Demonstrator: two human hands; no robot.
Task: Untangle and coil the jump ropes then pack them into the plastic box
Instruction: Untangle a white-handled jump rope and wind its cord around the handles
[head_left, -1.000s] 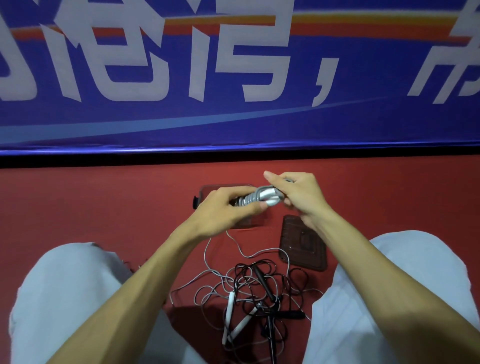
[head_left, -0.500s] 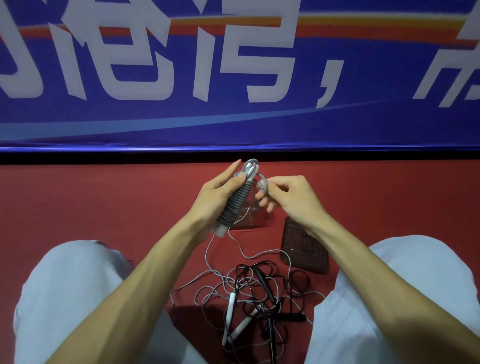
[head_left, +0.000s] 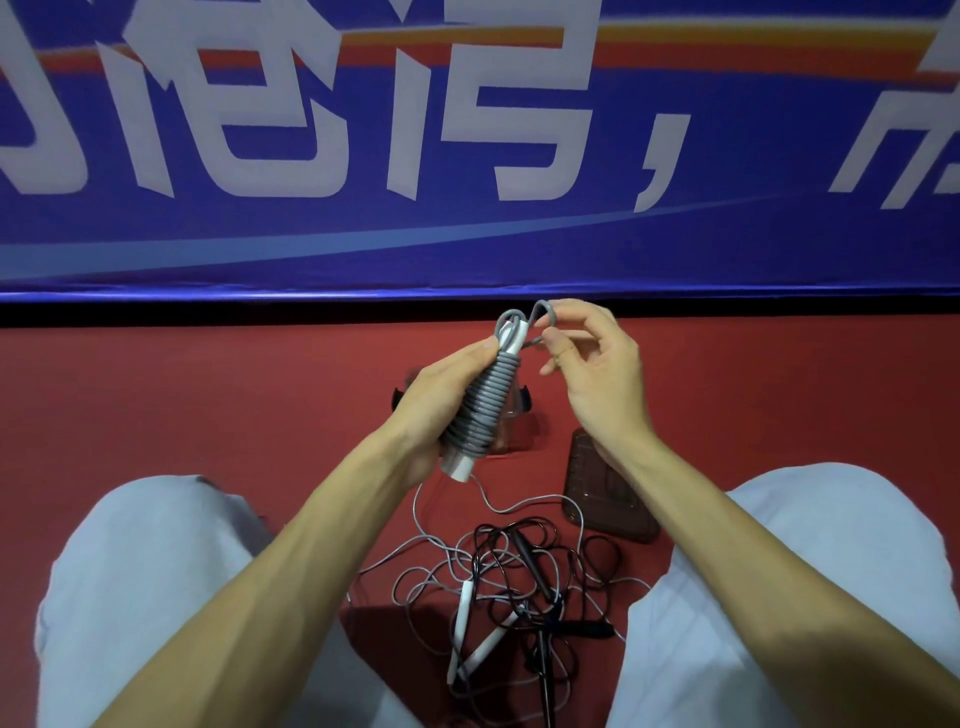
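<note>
Grey jump rope (head_left: 480, 410) wound tight, gripped in left hand (head_left: 426, 415); right hand (head_left: 597, 374) pinched its end loop (head_left: 543, 312). Coiling step; probably needs tucking next.

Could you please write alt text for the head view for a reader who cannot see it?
The left hand grips a grey jump rope coiled round a white handle, while the right hand pinches the rope's loose end at the top. Between the person's knees, a tangle of black and grey ropes lies on the red floor.

Tangled ropes (head_left: 519, 577) between knees (head_left: 156, 571), box (head_left: 514, 435) beyond them, lid (head_left: 605, 499) right of box
</note>
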